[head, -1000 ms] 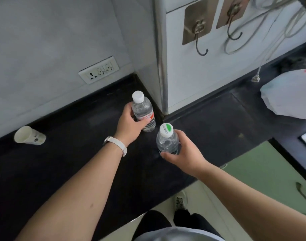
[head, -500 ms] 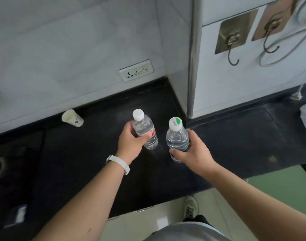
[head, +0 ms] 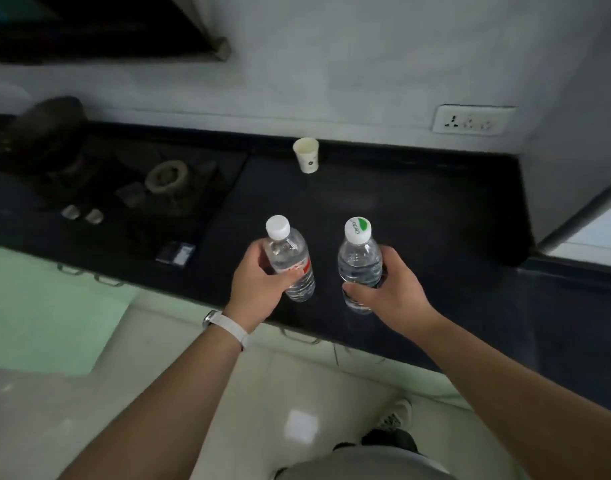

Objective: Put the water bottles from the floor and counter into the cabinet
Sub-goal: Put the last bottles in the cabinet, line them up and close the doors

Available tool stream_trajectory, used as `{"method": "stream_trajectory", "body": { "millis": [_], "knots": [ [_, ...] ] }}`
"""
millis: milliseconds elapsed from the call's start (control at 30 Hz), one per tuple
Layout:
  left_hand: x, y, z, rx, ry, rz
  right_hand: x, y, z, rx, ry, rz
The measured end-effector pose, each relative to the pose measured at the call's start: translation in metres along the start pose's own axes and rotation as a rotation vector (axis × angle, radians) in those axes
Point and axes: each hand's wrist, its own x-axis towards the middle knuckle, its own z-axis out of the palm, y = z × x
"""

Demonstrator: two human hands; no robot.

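Far left of the paper cup (head: 306,160), a stove burner (head: 165,181) sits on the dark table (head: 418,209). A small dark pack (head: 176,252) lies nearer the front edge, its print too blurred to read.

In front of the cup and slightly to its left, the left hand (head: 259,282) has its grip closed round the red-label bottle (head: 290,261), which has a plain white cap and leans a little. The writing on the label is a smear from here. In front of the cup and just to its right, the right hand (head: 394,289) grips the green-cap bottle (head: 359,261) round its lower half. The cap reads something like "Cestbon". The two bottles are close together but apart, over the front of the table. I cannot tell whether their bases rest on it.

Well right of the cup is a wall socket (head: 470,119).

The trouble I'd expect is that both hands are full, so there is no free finger for a cabinet door. Trying to hook a handle anyway could loosen a smooth, possibly damp bottle and drop it on the floor. Swinging the bottles together could also knock one from its grip.
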Motion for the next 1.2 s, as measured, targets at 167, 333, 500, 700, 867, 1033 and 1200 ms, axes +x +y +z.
{"method": "stream_trajectory", "body": {
  "millis": [167, 333, 500, 700, 867, 1033, 1200],
  "knots": [
    [-0.036, -0.053, -0.101, -0.033, 0.123, -0.046, -0.027, -0.05, 0.086, -0.053, -0.127, -0.071],
    [-0.077, -0.104, -0.193, -0.093, 0.249, -0.081, -0.056, -0.09, 0.173, -0.122, -0.213, -0.146],
    [-0.117, -0.149, -0.274, -0.127, 0.346, -0.086, -0.09, -0.129, 0.253, -0.133, -0.281, -0.23],
    [-0.168, -0.183, -0.35, -0.187, 0.488, -0.112, -0.127, -0.166, 0.333, -0.135, -0.377, -0.329],
    [-0.206, -0.195, -0.393, -0.237, 0.62, -0.108, -0.144, -0.191, 0.384, -0.135, -0.496, -0.408],
    [-0.231, -0.213, -0.426, -0.251, 0.736, -0.138, -0.146, -0.218, 0.427, -0.148, -0.595, -0.478],
    [-0.228, -0.232, -0.456, -0.197, 0.814, -0.188, -0.132, -0.237, 0.475, -0.118, -0.677, -0.504]
  ]
}}
